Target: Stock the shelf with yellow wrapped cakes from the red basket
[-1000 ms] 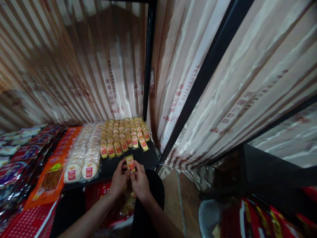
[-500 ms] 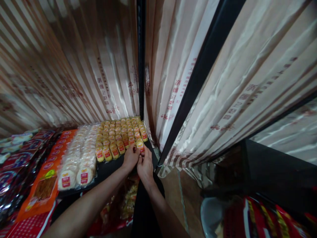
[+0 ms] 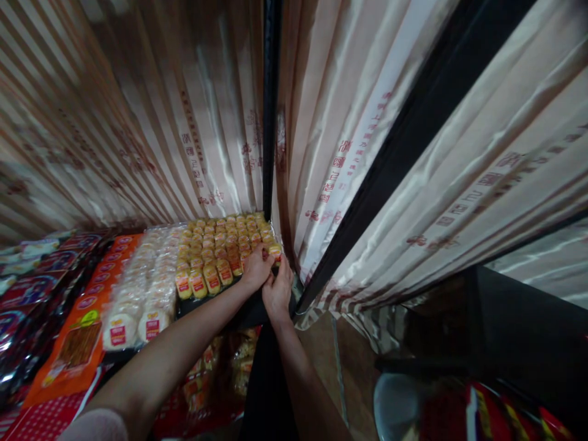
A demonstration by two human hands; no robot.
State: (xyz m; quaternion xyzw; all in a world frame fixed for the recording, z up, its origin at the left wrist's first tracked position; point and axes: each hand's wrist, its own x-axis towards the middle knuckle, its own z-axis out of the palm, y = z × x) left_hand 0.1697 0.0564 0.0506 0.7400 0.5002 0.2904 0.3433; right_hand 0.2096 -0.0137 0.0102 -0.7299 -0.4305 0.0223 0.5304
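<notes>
Rows of small yellow wrapped cakes (image 3: 212,277) with red labels stand packed at the far right end of a black shelf (image 3: 248,309). At the right end of the front rows, one yellow wrapped cake (image 3: 275,251) sits between my hands. My right hand (image 3: 277,294) grips it from the near right side, fingers pointing up. From the left, my left hand (image 3: 258,269) has its fingers closed at the cake's edge; its fingertips are partly hidden. To the left of the yellow rows lie white round wrapped cakes (image 3: 151,324) with red labels.
An orange snack packet (image 3: 76,343) and dark shiny packets (image 3: 27,331) lie further left. Pleated curtains (image 3: 206,122) and black posts (image 3: 271,110) enclose the shelf's back and right. Below are bagged goods (image 3: 197,392), a pale bowl-like container (image 3: 395,404) and red packets (image 3: 491,416).
Both hands have moved right and slightly up with the yellow cake, to the right end of the rows. The camera view has shifted a little.
</notes>
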